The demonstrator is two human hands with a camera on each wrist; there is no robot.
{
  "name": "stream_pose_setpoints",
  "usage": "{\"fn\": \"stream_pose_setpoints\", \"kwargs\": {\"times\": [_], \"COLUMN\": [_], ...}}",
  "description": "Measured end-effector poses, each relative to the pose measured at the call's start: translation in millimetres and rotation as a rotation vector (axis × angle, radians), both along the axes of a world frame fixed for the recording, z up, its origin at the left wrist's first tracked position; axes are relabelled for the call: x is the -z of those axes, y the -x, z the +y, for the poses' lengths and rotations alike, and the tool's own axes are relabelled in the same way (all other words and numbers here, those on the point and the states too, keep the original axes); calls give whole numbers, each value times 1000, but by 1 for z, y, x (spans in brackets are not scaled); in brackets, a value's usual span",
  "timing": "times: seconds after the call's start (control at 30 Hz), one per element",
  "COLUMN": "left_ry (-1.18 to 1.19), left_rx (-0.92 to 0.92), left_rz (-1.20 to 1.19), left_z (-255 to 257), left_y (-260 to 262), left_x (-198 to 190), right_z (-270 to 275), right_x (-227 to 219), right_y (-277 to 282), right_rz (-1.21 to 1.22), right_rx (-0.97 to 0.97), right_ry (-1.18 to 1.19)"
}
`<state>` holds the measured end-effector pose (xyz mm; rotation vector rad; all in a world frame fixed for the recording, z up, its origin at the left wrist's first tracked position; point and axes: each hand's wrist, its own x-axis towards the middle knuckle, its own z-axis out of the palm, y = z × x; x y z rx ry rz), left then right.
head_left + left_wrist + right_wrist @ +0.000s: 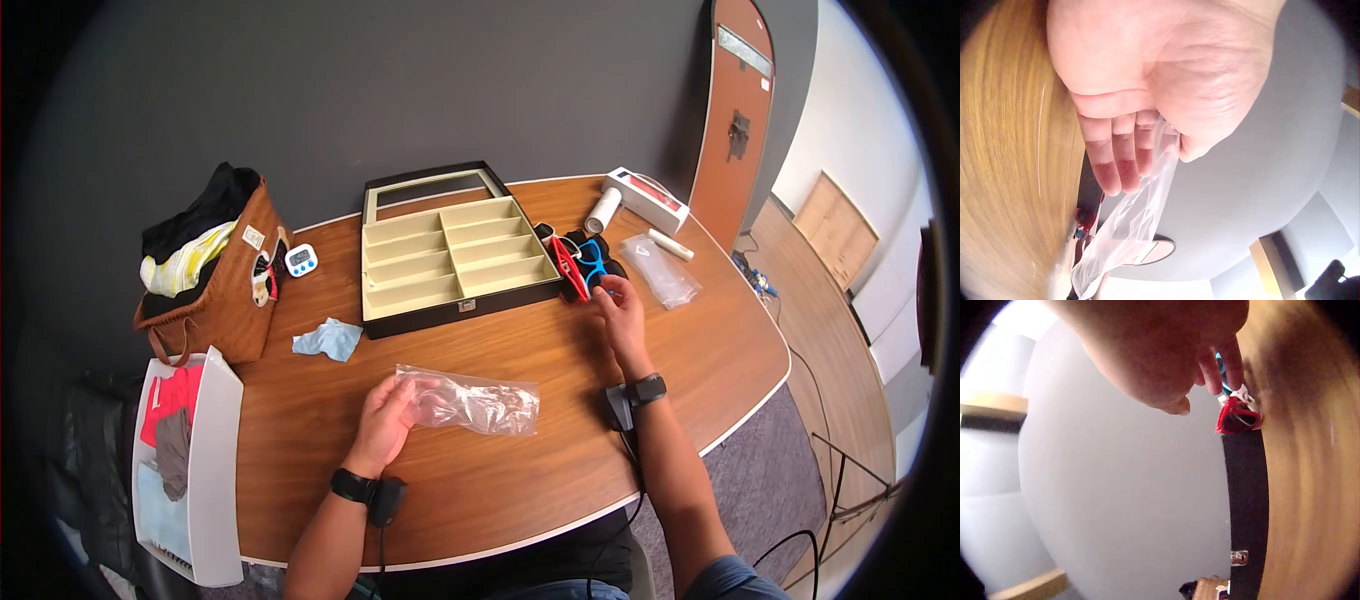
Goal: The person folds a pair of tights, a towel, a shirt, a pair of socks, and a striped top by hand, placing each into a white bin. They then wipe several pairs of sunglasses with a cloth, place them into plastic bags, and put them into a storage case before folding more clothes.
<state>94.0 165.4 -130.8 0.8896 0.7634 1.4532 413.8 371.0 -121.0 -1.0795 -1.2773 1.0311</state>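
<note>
My left hand (385,415) pinches a clear plastic bag (480,405) by its left end, above the front of the table. In the left wrist view the bag (1129,231) trails from between thumb and fingers. My right hand (622,320) reaches to a pile of glasses at the right of the display case, fingers loosely bent and thumb apart from them. Blue-framed glasses (592,262) lie right at its fingertips, beside red-framed glasses (570,268). In the right wrist view the red glasses (1238,417) show just past the fingers.
The compartmented case (415,322) stands with its windowed lid raised. A blue cloth (330,340), a timer (301,260) and a basket of clothes (240,300) are on the left, a white bin (215,480) at the edge. Another plastic bag (662,272) and a white box (650,203) lie right.
</note>
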Motion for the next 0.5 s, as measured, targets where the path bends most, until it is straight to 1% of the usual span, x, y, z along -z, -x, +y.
{"fn": "stream_pose_setpoints", "kwargs": {"times": [0.03,0.07,0.1,0.13,0.2,0.27,0.3,0.33,0.37,0.4,0.43,0.47,0.5], "left_ry": [4,1,0,8,31,39,58,76,82,90,98,102,117], "left_rx": [-13,29,73,65,110,119,81,43,33,16,0,-4,-50], "left_rz": [1,12,24,30,42,45,57,68,71,124,175,175,223], "left_z": [0,0,0,-1,-2,-2,-3,-3,-3,-2,-1,-1,0], "left_y": [0,1,0,-1,-6,-8,-10,-10,-6,-2,0,0,-2], "left_x": [1,4,5,4,1,2,-2,-4,-2,2,4,4,-2], "right_z": [-3,-9,-20,-36,-67,-79,-87,-87,-86,-84,-85,-82,-79], "right_x": [-1,-4,-6,-15,-29,-20,-18,-14,-9,-8,-15,-13,-11], "right_y": [3,10,19,28,52,64,69,71,69,67,65,63,59], "right_rz": [-53,-103,-17,-40,-28,-129,-194,-187,-232,-280,-267,-267,-222], "right_rx": [-30,-63,-217,-406,-759,-1070,-1096,-1107,-1157,-1207,-1178,-1183,-1145], "right_ry": [-74,-146,-130,-63,101,297,317,318,360,401,399,401,394]}}
